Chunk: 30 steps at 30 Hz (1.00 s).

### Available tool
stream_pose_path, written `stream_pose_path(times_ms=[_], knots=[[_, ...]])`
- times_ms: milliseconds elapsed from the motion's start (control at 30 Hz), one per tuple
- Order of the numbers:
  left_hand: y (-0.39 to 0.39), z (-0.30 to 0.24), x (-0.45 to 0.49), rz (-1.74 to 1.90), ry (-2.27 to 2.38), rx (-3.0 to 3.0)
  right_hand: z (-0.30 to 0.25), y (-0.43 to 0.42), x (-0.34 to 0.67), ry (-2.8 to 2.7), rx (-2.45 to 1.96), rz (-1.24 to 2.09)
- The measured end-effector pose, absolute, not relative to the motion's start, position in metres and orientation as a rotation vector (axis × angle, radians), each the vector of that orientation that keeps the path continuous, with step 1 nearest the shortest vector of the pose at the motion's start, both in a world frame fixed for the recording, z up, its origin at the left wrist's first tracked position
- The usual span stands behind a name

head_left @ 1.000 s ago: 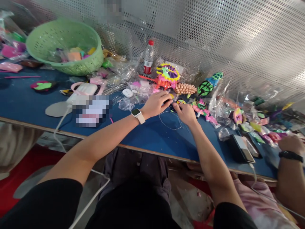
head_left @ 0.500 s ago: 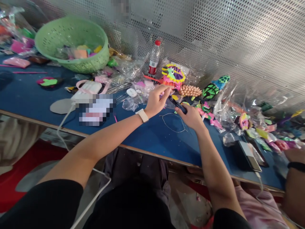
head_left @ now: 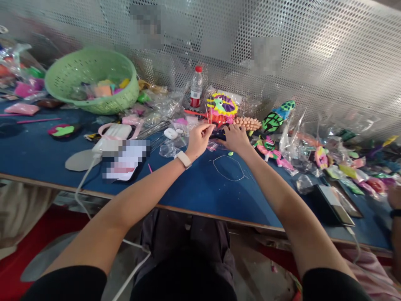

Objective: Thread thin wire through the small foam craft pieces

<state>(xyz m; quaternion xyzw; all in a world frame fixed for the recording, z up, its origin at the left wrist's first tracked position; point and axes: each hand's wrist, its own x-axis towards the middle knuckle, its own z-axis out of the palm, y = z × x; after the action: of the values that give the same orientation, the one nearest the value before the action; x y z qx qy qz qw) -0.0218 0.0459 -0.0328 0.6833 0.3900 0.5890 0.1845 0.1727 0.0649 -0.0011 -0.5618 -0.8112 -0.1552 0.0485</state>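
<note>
Thin pale wire, straight, nearly upright, left grip pinching it (right grip's hold unclear)

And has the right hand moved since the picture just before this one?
Yes: against the spiky tan toy, the right hand has moved left and farther forward.

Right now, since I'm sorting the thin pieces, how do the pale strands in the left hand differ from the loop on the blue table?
The pale strands look nearly straight, while the loop is curved round. The strands point upward, pinched in the left hand; the loop lies on the blue table, out of that hand's grip. Both are thin and light-coloured.
</note>
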Motion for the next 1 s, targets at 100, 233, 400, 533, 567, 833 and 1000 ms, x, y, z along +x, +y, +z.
stream_pose_path(times_ms=[100,233,400,533,567,833,1000], knots=[[0.048,-0.036,-0.023,1.641,1.096,1.863,-0.007,0.076,0.158,-2.449,-1.644,-0.453],[0.052,-0.039,-0.023,1.619,1.103,1.816,-0.012,0.074,0.157,-2.335,-1.493,-0.264],[0.05,-0.037,-0.019,1.489,1.017,1.922,-0.013,0.052,0.171,-1.955,-1.165,0.457],[0.037,-0.032,-0.012,1.303,0.882,2.061,-0.021,0.024,0.181,-1.735,-0.963,0.76],[0.033,-0.031,-0.01,1.284,0.86,2.077,-0.024,0.018,0.183,-1.688,-0.94,0.777],[0.029,-0.029,0.002,1.459,0.776,1.816,-0.038,0.008,0.193,-1.24,-0.892,1.032],[0.039,-0.043,0.001,1.495,0.808,1.636,-0.04,0.012,0.192,-1.037,-0.81,1.06]])
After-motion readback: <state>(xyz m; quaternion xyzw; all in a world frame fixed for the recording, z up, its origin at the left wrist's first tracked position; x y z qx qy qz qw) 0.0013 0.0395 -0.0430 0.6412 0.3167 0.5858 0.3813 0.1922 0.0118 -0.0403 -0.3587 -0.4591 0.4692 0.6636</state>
